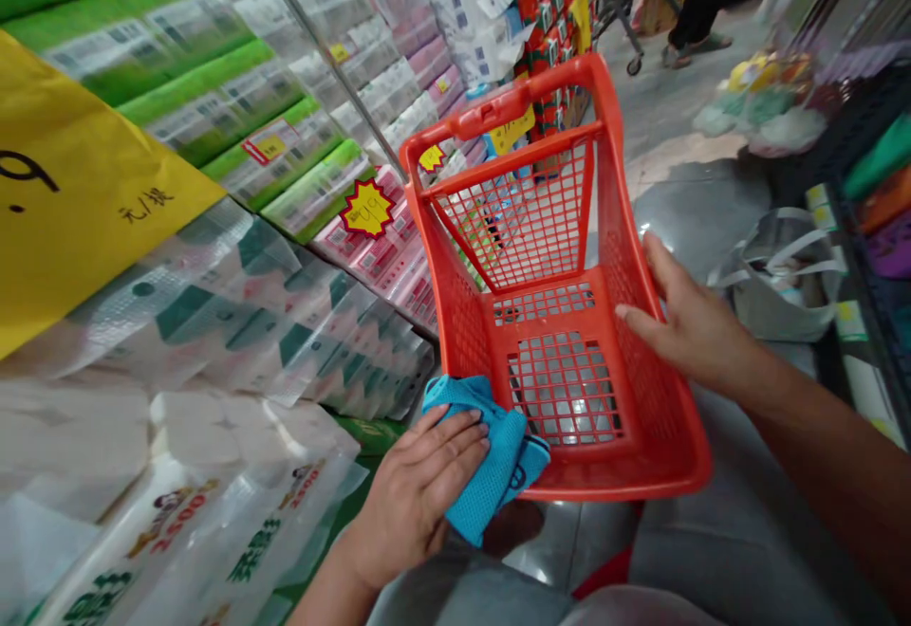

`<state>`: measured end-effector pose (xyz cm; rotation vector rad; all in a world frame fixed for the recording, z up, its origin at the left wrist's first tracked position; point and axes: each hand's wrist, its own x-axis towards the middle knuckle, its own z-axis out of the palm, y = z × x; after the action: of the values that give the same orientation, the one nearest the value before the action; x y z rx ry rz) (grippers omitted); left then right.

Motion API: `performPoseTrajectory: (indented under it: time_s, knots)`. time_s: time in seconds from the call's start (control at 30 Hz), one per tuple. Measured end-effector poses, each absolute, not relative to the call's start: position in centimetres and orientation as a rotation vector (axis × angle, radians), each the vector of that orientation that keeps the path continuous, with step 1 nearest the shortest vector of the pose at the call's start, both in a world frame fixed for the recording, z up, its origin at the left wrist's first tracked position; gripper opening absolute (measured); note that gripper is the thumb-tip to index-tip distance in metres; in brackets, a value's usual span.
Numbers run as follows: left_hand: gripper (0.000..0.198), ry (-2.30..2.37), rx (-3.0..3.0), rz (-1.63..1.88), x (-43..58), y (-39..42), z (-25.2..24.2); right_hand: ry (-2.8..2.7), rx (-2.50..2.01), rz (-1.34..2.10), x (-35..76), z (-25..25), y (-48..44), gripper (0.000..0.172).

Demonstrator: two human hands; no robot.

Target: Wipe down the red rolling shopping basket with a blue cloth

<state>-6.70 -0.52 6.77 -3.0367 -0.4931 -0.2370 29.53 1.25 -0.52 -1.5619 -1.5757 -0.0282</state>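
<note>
A red plastic mesh shopping basket stands tilted in front of me, with a tall handle at its far end. My left hand presses a crumpled blue cloth against the basket's near left corner. The cloth bunches under my palm and partly covers the rim there. My right hand grips the basket's right wall, with the thumb reaching over the rim to the inside. Nothing lies in the basket.
Stacked plastic-wrapped paper packs fill the shelves at left, with a yellow sign and star price tags. At right stand a dark shelf and a grey bag. A person's legs and a cart are far ahead.
</note>
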Motion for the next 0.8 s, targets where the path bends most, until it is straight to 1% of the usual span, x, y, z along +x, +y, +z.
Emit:
performPoseTrajectory:
  time_s: [0.03, 0.07, 0.13, 0.2, 0.23, 0.33, 0.47, 0.53, 0.67, 0.8]
  knots:
    - [0.046, -0.521, -3.028, -0.247, -6.7, -0.6, 6.6, -1.606, -1.598, 0.006, 28.0, -0.3, -0.4, 0.080]
    - [0.046, -0.542, -3.023, -0.250, -6.7, -0.8, 6.5, -1.642, -1.626, 0.005, 26.5, 0.0, -2.1, 0.074]
    - [0.046, -0.566, -3.034, -0.232, -6.9, -0.9, 6.5, -1.727, -1.617, -0.057, 24.0, 0.4, -5.3, 0.054]
    - [0.045, -0.558, -3.072, -0.198, -7.2, -0.4, 6.8, -1.803, -1.602, -0.043, 22.7, 0.9, -7.2, 0.034]
    - [0.044, -0.550, -3.094, -0.167, -7.3, 0.2, 7.1, -1.833, -1.572, -0.008, 22.5, 1.0, -7.5, 0.032]
    - [0.042, -0.560, -3.115, -0.106, -7.7, 2.3, 7.9, -1.911, -1.392, 0.105, 23.2, 1.0, -6.4, 0.042]
    - [0.041, -0.656, -3.100, -0.177, -7.5, 3.1, 8.4, -2.016, -1.216, 0.092, 24.7, 0.6, -3.7, 0.035]
    - [0.040, -0.657, -3.134, -0.150, -6.9, 2.2, 8.4, -2.049, -1.216, 0.050, 25.2, 0.7, -3.0, 0.034]
    - [0.043, -0.557, -3.165, 0.022, -5.6, 1.0, 9.0, -2.071, -1.330, -0.061, 24.7, 1.6, -3.0, 0.038]
    - [0.046, -0.586, -3.128, 0.089, -5.4, 4.2, 10.3, -2.053, -1.326, -0.094, 23.1, 1.5, -3.3, 0.041]
